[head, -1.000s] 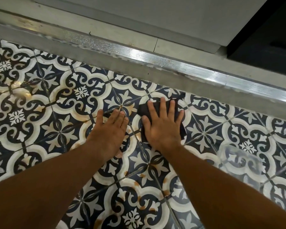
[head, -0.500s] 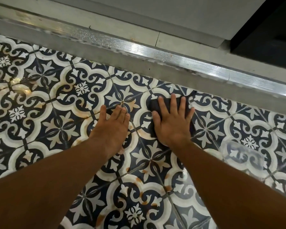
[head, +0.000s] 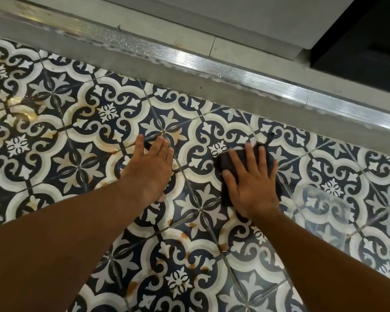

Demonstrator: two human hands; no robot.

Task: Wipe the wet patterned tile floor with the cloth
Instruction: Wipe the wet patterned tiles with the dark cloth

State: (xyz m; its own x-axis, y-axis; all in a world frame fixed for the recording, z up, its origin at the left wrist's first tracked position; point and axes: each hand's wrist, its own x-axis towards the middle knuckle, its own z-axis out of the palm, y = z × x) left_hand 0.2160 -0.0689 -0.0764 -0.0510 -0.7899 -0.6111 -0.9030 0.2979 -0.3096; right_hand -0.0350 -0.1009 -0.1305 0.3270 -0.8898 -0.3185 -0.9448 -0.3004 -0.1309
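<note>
The blue-and-white patterned tile floor (head: 81, 140) fills most of the head view and shines wet, with rusty brown stains in places. My right hand (head: 250, 183) lies flat with spread fingers on a dark cloth (head: 223, 165), pressing it onto the tiles right of centre. Most of the cloth is hidden under the palm; its edges show at the left and right. My left hand (head: 151, 165) rests flat on the bare tiles to the left of the cloth, fingers together, holding nothing.
A ribbed metal threshold strip (head: 189, 61) runs diagonally across the far edge of the tiles. Behind it lie pale plain tiles (head: 158, 34), a grey panel and a dark opening (head: 367, 37) at the top right. A glare patch (head: 320, 203) sits right of the cloth.
My right hand has slid the cloth to the right, away from my left hand. The left hand has stayed planted on the tiles.
</note>
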